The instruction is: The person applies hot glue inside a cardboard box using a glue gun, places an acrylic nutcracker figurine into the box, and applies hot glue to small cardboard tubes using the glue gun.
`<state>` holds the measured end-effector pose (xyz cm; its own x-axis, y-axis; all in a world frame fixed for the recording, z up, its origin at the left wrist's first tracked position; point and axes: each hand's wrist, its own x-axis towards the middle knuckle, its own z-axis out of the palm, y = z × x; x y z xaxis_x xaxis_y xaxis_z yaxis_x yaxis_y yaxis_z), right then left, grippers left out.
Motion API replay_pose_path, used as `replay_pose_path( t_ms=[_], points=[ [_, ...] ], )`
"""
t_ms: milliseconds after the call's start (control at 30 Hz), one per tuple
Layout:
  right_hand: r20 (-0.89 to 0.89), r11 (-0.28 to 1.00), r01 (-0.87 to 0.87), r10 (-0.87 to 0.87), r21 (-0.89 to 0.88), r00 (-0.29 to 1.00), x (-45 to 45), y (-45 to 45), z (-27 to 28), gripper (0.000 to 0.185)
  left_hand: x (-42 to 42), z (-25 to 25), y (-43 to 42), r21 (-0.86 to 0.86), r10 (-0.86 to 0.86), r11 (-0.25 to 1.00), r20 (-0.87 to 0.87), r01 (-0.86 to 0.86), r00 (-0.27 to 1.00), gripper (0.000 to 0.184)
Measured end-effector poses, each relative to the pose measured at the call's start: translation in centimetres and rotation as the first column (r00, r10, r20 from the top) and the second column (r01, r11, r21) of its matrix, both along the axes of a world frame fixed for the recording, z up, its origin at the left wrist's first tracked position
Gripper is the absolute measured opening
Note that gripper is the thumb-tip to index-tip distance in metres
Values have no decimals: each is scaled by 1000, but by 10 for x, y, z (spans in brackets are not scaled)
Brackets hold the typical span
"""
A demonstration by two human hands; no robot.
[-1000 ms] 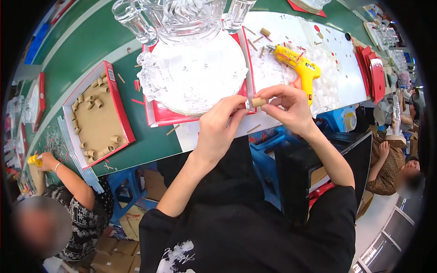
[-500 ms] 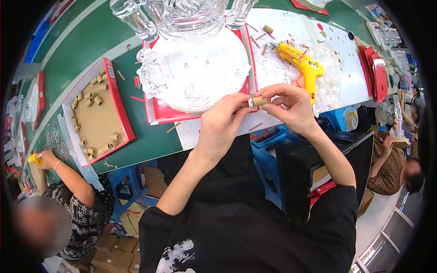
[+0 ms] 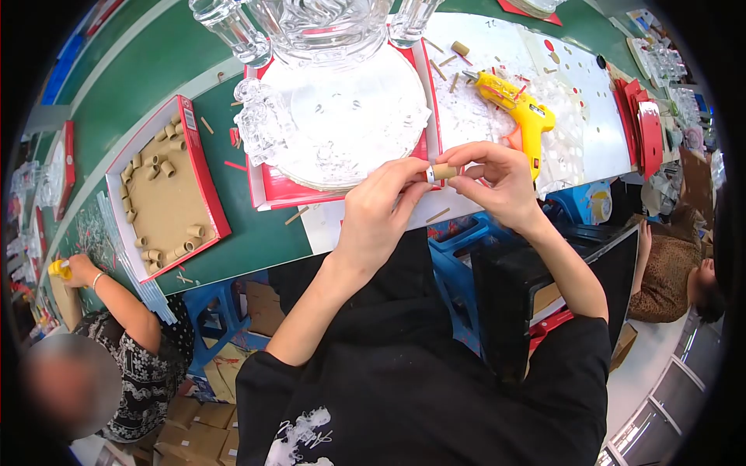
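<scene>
left hand: grip pinched nearly closed on white end of cardboard tube | right hand: grip tube-wide, holding tan end | tube: between hands, near red box

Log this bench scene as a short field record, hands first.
left hand: left hand, pinching a small white piece at the tube's near-left end
right hand: right hand, thumb and finger gripping the tan tube
tool: yellow glue gun, lying beyond the right hand
centre: round white disc in a red tray
left side: red-walled box with loose tan tubes
far left: co-worker's hand on a yellow tool
unclear: what the white piece is
</scene>
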<state>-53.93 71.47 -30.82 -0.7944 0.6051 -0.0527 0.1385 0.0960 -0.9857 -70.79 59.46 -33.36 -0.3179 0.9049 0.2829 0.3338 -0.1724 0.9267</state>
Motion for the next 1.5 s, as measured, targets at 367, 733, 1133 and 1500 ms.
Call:
replay_pose_path(
  t_ms=[367,733,1133,1500],
  points=[
    [12,999,-1,0,34,1000,-1,-1,1,22,2,-1,0,17,12,1000,30,-12,999,23],
    [-34,999,42,-41,28,999,0,-4,-5,25,-2,2,-1,-19,-32,999,0,32,999,24],
    [-10,1000,11,-11,20,1000,2,-5,-6,22,-4,2,-1,-27,-54,998,-22,53,998,23],
    [-72,998,37,-34,45,997,0,-8,-7,24,-3,2,-2,-37,-35,999,-16,35,999,23]
  ],
)
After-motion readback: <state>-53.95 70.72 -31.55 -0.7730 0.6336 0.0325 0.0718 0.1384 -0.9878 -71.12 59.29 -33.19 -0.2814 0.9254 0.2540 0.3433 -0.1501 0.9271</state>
